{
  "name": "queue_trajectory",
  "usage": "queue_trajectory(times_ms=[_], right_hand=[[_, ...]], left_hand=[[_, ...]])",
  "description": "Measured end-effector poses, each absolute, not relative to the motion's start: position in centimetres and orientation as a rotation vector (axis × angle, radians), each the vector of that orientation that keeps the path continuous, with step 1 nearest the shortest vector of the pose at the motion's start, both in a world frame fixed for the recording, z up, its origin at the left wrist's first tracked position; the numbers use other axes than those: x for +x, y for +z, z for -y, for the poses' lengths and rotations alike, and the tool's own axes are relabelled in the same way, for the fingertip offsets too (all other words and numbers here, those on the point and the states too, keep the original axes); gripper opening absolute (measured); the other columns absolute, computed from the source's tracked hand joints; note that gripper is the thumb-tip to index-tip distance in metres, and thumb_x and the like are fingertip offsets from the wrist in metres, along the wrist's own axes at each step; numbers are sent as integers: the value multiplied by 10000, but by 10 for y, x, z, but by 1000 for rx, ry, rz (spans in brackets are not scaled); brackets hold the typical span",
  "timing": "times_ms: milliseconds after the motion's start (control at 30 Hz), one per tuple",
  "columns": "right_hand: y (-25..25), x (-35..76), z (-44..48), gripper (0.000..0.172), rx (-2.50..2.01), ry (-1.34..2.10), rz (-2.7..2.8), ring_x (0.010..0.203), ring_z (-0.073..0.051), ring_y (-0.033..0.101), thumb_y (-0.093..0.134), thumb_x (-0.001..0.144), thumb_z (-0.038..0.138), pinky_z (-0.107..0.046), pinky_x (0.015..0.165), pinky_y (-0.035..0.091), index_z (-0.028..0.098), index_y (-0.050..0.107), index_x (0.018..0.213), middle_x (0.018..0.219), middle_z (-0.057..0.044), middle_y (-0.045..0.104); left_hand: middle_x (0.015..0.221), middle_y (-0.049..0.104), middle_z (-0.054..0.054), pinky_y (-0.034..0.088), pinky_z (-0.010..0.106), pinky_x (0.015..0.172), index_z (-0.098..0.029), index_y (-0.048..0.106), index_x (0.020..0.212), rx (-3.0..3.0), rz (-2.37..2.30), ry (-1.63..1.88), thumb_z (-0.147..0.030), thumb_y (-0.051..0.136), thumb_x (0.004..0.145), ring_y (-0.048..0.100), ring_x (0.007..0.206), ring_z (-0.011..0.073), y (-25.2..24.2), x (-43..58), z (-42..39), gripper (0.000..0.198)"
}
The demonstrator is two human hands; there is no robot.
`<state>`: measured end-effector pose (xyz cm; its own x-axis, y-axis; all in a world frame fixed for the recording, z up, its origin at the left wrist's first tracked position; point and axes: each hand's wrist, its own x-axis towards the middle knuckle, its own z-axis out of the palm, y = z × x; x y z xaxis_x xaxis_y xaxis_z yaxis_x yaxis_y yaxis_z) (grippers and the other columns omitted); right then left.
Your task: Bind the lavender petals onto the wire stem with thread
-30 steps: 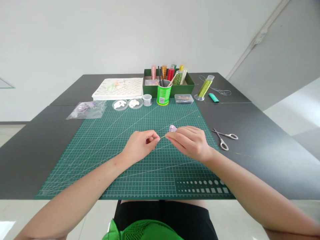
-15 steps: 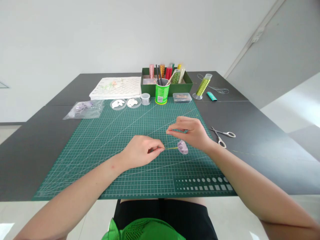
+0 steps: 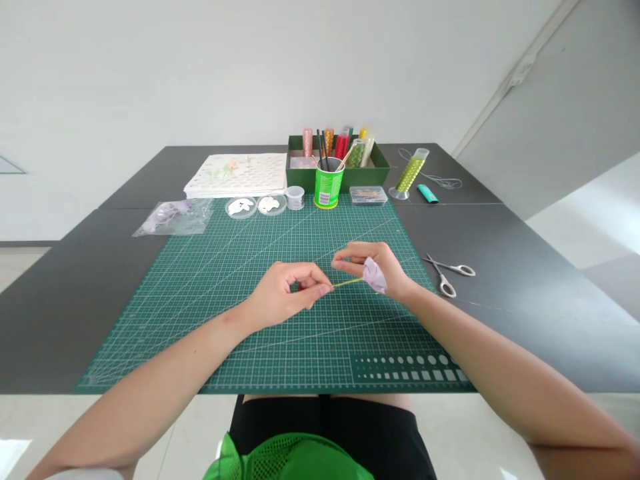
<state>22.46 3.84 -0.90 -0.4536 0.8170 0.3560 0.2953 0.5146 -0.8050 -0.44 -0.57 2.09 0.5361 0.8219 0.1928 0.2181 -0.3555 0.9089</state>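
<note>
Over the green cutting mat (image 3: pixel 210 293) my left hand (image 3: pixel 287 293) pinches the end of a thin yellow-green wire stem (image 3: pixel 347 283). At the stem's other end sits a small lilac flower (image 3: pixel 374 275), just in front of my right hand (image 3: pixel 377 267). My right hand's fingers are curled and pinched together close above the stem, beside the flower. Whether a fine wire runs between those fingers I cannot make out. Both hands hover a little above the mat's middle.
Scissors (image 3: pixel 447 275) lie right of the mat on the dark table (image 3: pixel 525 280). At the back stand a green cup (image 3: pixel 327 187) with sticks, a green box (image 3: pixel 370 175) of bead tubes, a wire spool (image 3: pixel 410 175), two small dishes (image 3: pixel 256 206), a clear bag (image 3: pixel 173 219) and a printed sheet (image 3: pixel 237 175).
The flower swung from behind my right hand's fingers round to the stem's right end, then rose. My right hand circled over the stem and came back close to it. My left hand held nearly still.
</note>
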Motion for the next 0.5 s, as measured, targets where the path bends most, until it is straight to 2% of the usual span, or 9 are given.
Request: queue_trajectory(times_ms=[200,500], right_hand=[[-8,219,-29,193,-869,795,2072,534,-74,364,665,923,295,-236,532,312,155,737,812,609,50,486],[-1,215,-20,159,-728,549,2156,571,-78,475,649,954,197,-217,549,363,163,732,823,662,23,598]], left_hand=[[536,589,-32,404,206,492,-158,723,843,1638,-918,1126,-321,671,908,499,477,82,17,-6,-1,183],[512,551,-40,366,202,473,-152,728,829,1519,-993,1167,-343,695,883,450,467,75,11,-8,-12,201]])
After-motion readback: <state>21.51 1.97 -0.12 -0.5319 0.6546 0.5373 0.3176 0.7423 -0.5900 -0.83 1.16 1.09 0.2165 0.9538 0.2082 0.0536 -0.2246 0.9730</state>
